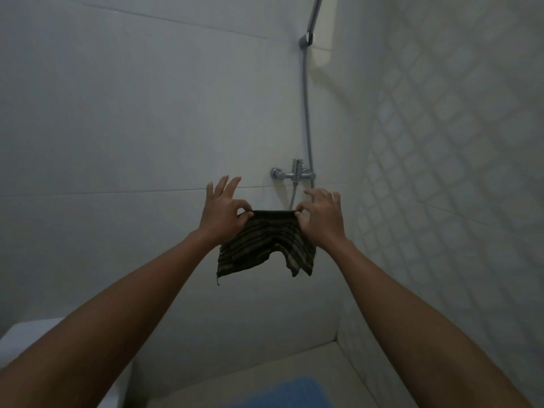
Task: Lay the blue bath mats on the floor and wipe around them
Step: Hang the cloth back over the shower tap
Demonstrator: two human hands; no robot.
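While the striped cloth [266,245] is held up at arm's length in the head view, only 1 blue bath mat [282,393] is seen, flat on the pale floor [312,369] at the lower edge of the frame, directly below the arms. A 2nd mat is not visible; its position cannot be recorded.

Head view, hands: the left hand [222,213] is pinched, thumb against forefinger, on the cloth's upper left corner, the other 3 fingers spread and lifted clear. The right hand [322,217] is pinched likewise on the upper right corner, remaining fingers fanned apart. The top hem is drawn taut between the 2 pinches; the lower part hangs loose, the 2 bottom corners drooping unevenly.

Head view, surroundings: a chrome shower mixer [294,172] is mounted on the tiled wall [117,128] just behind the hands, with a grey hose [307,113] rising to a wall bracket [307,41]. A white fixture [26,334] is partly seen at lower left, behind the left forearm.

Judgement: the step in hand appears to be opening out the cloth for wiping. It would be done well if the cloth were folded into a flat pad, so that a broad face meets the floor. Wiping is best kept along the mat's edges without the mat being dragged. Whether the cloth is damp cannot be told.
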